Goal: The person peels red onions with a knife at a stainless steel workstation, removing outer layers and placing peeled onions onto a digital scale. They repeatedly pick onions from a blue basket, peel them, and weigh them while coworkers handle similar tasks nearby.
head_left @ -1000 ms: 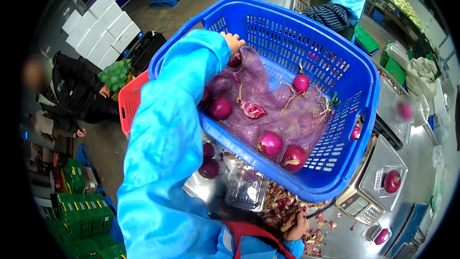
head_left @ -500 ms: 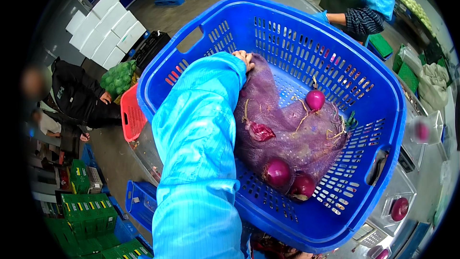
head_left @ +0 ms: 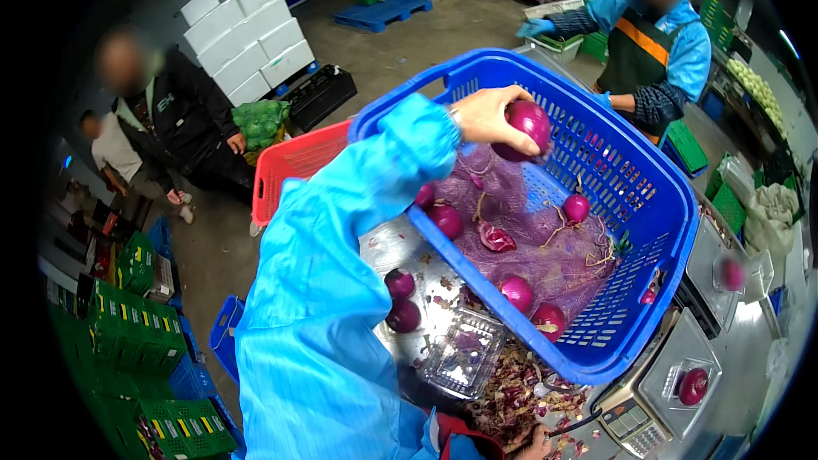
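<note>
My left hand (head_left: pixel 490 117), in a light blue sleeve, is closed around a red onion (head_left: pixel 530 126) above the far left part of a blue plastic basket (head_left: pixel 503 290). Below it in the basket lies a purple mesh bag (head_left: pixel 545 247) with several red onions and dry stalks on and around it. A torn onion (head_left: pixel 496 237) rests on the mesh. At the lower edge, beside loose onion skins (head_left: pixel 511 392), part of my right hand (head_left: pixel 537 443) shows; its fingers are mostly cut off. A clear plastic tray (head_left: pixel 463 353) is on the metal table near the basket.
Two red onions (head_left: pixel 402 300) lie left of the tray. A scale (head_left: pixel 635 417) stands at the right, with a packed onion (head_left: pixel 693 386) on it. A red basket (head_left: pixel 294 166) is at the left. One co-worker (head_left: pixel 656 43) stands beyond the basket, another person (head_left: pixel 170 119) at left.
My left hand has lifted from the mesh bag and now holds a red onion above it. The view has shifted, showing more of the table, onion skins and tray.
</note>
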